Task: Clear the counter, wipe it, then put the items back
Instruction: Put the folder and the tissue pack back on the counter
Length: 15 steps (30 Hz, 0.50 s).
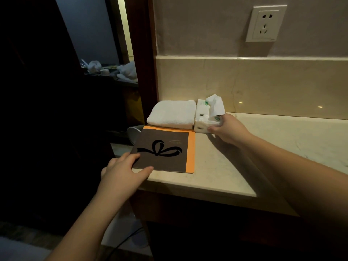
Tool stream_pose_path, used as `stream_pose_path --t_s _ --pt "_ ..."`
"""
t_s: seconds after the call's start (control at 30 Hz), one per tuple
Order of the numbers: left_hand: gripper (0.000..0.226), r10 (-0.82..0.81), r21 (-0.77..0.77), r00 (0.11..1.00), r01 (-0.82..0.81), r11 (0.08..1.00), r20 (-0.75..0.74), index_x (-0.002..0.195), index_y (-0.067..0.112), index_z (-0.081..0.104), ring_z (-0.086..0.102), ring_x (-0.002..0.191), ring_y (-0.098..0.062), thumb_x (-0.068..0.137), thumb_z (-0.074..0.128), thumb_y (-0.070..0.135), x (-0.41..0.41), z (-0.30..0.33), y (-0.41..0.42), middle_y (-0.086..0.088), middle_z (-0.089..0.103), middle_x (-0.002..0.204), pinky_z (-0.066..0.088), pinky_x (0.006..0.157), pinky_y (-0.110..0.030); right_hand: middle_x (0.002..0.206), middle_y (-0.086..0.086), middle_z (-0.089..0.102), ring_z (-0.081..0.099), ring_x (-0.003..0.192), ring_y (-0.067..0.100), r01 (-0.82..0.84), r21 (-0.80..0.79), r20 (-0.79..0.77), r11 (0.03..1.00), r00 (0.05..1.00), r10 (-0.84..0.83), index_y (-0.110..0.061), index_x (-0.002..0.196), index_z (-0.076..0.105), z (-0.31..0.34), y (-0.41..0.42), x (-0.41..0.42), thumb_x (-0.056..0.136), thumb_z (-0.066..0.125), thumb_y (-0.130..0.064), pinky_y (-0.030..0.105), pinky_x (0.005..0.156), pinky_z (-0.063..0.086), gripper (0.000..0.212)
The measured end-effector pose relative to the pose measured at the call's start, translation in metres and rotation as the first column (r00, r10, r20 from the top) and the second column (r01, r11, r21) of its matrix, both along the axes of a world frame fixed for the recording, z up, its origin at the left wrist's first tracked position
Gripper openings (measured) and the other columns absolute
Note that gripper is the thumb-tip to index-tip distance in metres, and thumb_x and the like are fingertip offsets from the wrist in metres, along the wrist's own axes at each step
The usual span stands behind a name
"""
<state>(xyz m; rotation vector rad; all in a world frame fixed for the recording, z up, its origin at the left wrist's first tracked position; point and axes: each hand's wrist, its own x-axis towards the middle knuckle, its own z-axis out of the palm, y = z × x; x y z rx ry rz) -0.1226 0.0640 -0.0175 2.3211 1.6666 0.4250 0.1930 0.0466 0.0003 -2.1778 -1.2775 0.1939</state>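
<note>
A brown folder (165,153) with a black ribbon print and an orange edge lies flat at the left end of the pale stone counter (235,166). My left hand (122,170) pinches its near left corner, thumb on top. Behind the folder sits a folded white towel (172,113). Right beside the towel stands a white tissue pack (205,117) with a tissue sticking out of the top. My right hand (229,130) grips the pack's right end, fingers curled round it.
A white wall socket (265,23) is set above the beige backsplash (263,83). A dark wooden door frame (148,53) borders the counter's left end. A white round object (133,132) shows below the counter's left edge. A cable (128,240) runs on the floor.
</note>
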Motion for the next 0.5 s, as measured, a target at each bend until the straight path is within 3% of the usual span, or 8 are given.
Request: stream_pose_path --t_s 0.3,0.5 --pt "0.069 -0.022 -0.016 0.999 0.021 1.000 -0.031 0.147 0.036 0.038 0.028 0.142 -0.020 0.086 0.051 0.066 -0.003 0.000 0.003 0.007 0.027 0.159 0.026 0.110 -0.039 0.123 0.007 0.062 0.058 0.105 0.026 0.026 -0.039 0.002 0.999 1.000 -0.026 -0.014 0.131 0.052 0.002 -0.002 -0.004 0.086 0.066 -0.034 0.029 0.076 0.038 0.052" --pt "0.072 -0.053 -0.126 0.995 0.064 0.990 0.090 0.148 0.034 0.038 0.033 0.141 -0.023 0.084 0.063 0.059 -0.008 0.002 0.007 0.003 0.028 0.159 0.034 0.112 -0.044 0.138 0.008 0.052 0.053 0.116 0.026 0.010 -0.071 -0.023 0.997 1.000 -0.012 -0.014 0.143 0.035 0.011 -0.016 -0.003 0.087 0.068 -0.031 0.028 0.080 0.037 0.067"
